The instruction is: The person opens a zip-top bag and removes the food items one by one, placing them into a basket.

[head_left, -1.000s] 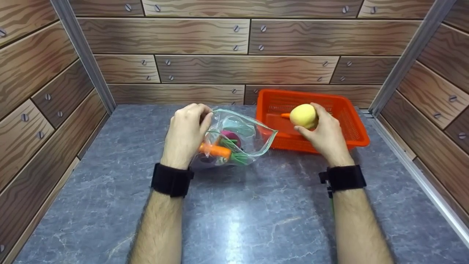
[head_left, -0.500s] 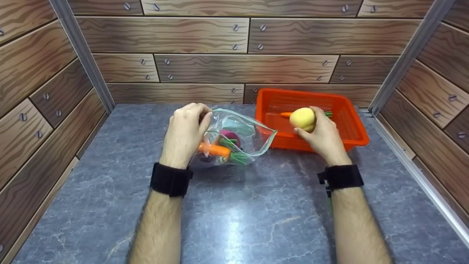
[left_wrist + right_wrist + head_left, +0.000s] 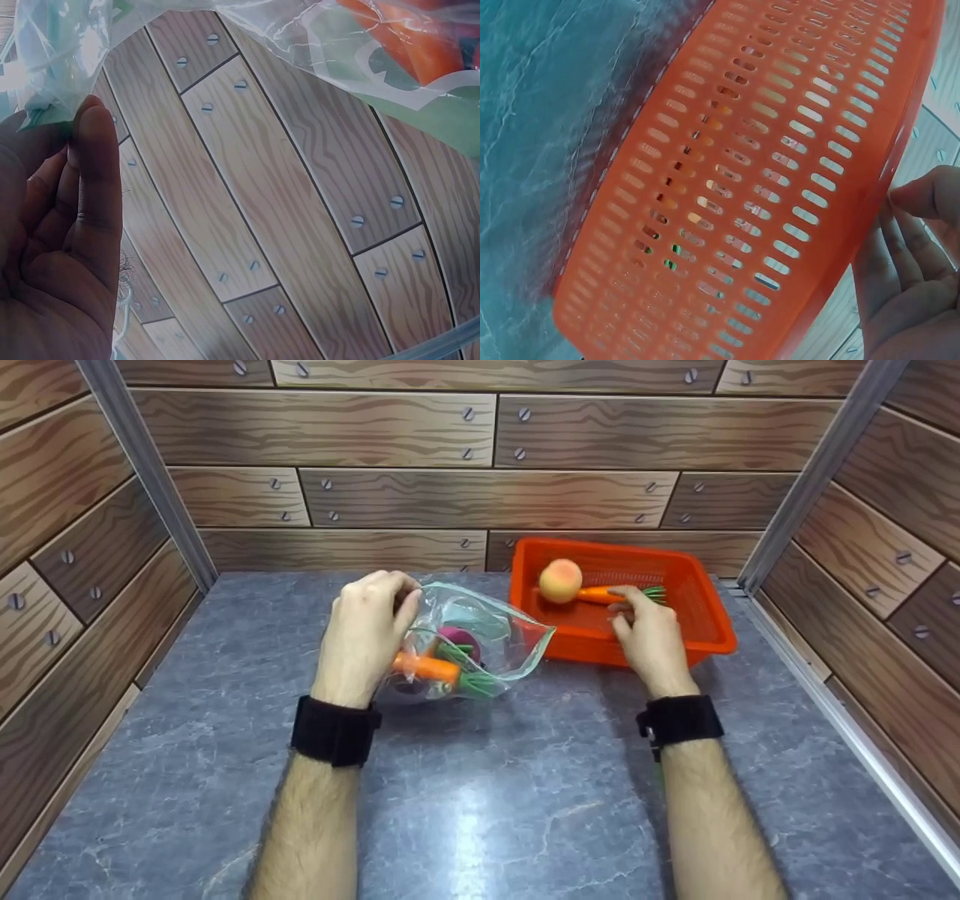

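The left hand (image 3: pixel 365 634) pinches the rim of a clear bag (image 3: pixel 480 641) lying on the counter (image 3: pixel 480 795), a carrot (image 3: pixel 426 667) inside. The right hand (image 3: pixel 651 639) rests over the basket (image 3: pixel 709 619) rim, fingers relaxed, holding nothing. Farther in lies a peach (image 3: pixel 560 580) beside another carrot (image 3: pixel 600 595).

Grey marble table (image 3: pixel 525 810) – clear bag (image 3: pixel 487 641), orange basket (image 3: pixel 709 619) on it

bag (image 3: pixel 487 634): clear glossy plastic film, I pinch it | basket (image 3: pixel 705 615): orange perforated plastic, slight sheen | tabletop (image 3: pixel 487 795): grey marble look, polished | walls (image 3: pixel 375 435): matt wood-grain print
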`<state>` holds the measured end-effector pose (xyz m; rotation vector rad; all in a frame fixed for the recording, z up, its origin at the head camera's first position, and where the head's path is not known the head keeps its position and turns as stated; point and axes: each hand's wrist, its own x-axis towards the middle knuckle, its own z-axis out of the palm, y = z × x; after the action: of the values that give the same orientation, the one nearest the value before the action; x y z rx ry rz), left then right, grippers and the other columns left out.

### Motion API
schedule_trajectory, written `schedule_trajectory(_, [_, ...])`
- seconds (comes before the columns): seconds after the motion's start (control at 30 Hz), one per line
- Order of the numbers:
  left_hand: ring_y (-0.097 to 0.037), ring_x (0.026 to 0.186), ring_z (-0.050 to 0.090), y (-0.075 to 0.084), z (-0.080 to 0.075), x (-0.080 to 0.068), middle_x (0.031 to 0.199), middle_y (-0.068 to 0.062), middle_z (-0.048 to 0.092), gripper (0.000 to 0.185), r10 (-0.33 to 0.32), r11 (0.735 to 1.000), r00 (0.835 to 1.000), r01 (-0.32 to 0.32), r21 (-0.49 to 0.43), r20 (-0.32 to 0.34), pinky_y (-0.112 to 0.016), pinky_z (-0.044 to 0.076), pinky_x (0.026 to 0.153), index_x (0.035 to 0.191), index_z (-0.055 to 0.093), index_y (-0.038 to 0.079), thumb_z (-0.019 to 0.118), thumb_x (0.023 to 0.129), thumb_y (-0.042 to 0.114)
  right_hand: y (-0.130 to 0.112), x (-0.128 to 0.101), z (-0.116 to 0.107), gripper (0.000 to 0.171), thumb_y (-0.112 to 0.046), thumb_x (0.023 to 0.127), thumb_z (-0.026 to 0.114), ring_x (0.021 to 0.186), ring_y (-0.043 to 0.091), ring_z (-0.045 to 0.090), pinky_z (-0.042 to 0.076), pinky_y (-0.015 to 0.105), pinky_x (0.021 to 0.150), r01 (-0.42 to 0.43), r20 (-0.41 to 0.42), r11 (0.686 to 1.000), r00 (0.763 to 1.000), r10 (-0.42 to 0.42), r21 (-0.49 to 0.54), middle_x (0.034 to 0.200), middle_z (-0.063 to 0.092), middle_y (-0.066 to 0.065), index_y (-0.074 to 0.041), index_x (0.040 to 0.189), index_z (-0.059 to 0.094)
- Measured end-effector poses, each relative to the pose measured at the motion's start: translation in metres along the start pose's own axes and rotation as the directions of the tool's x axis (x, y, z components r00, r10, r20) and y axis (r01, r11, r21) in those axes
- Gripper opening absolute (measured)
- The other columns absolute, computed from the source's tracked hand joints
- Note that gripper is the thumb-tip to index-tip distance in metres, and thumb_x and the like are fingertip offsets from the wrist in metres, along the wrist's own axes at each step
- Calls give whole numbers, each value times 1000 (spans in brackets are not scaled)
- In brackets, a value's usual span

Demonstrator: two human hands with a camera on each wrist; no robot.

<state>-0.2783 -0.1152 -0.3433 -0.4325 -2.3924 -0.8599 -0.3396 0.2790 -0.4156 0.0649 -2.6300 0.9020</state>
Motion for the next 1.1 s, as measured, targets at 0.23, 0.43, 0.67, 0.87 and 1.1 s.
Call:
schedule_trajectory(0.23, [-31, 91, 79, 2, 1, 1, 102, -14, 84, 17, -14, 1000, 1000, 14, -9, 2, -47, 69, 83, 109, 85, 4, 78, 115, 18, -4, -1, -4, 43, -4, 112, 66, 125, 45, 84, 69, 54, 94, 27, -24, 999, 999, -26, 23, 138, 84, 27, -7, 155, 73])
schedule_trajectory(0.43, [-29, 88, 79, 7, 1, 1, 100, -13, 83, 20, -25, 1000, 1000, 25, -17, 1, -44, 68, 80, 107, 84, 4, 82, 113, 23, -21, -5, -13, 40, -6, 113, 73, 134, 43, 81, 69, 58, 111, 81, -45, 994, 996, -78, 69, 147, 81, 25, -5, 153, 73])
schedule_trajectory(0.67, [-28, 85, 77, 11, 1, -2, 95, -12, 81, 16, 13, 1000, 1000, -13, -7, -14, -44, 66, 78, 103, 84, 4, 82, 112, 16, -60, -18, -22, 36, -5, 112, 75, 133, 41, 82, 69, 57, 112, 204, -75, 971, 978, -196, 124, 143, 83, 21, -4, 149, 76])
schedule_trajectory(0.87, [-29, 84, 78, 9, 3, -4, 96, -13, 83, 14, 7, 1000, 1000, -7, -15, 12, -43, 68, 77, 104, 84, 3, 81, 112, 14, -85, -36, -17, 22, -4, 109, 82, 121, 35, 83, 70, 52, 106, 296, -51, 948, 955, -291, 121, 126, 84, 18, -1, 130, 79])
schedule_trajectory(1.1, [-29, 86, 80, 7, 3, -1, 98, -13, 85, 14, -25, 1000, 999, 26, -3, 44, -43, 69, 78, 107, 85, 4, 80, 113, 15, -104, -51, -7, 12, -5, 105, 86, 111, 31, 81, 69, 52, 101, 385, -1, 917, 922, -387, 106, 114, 85, 14, -3, 115, 80])
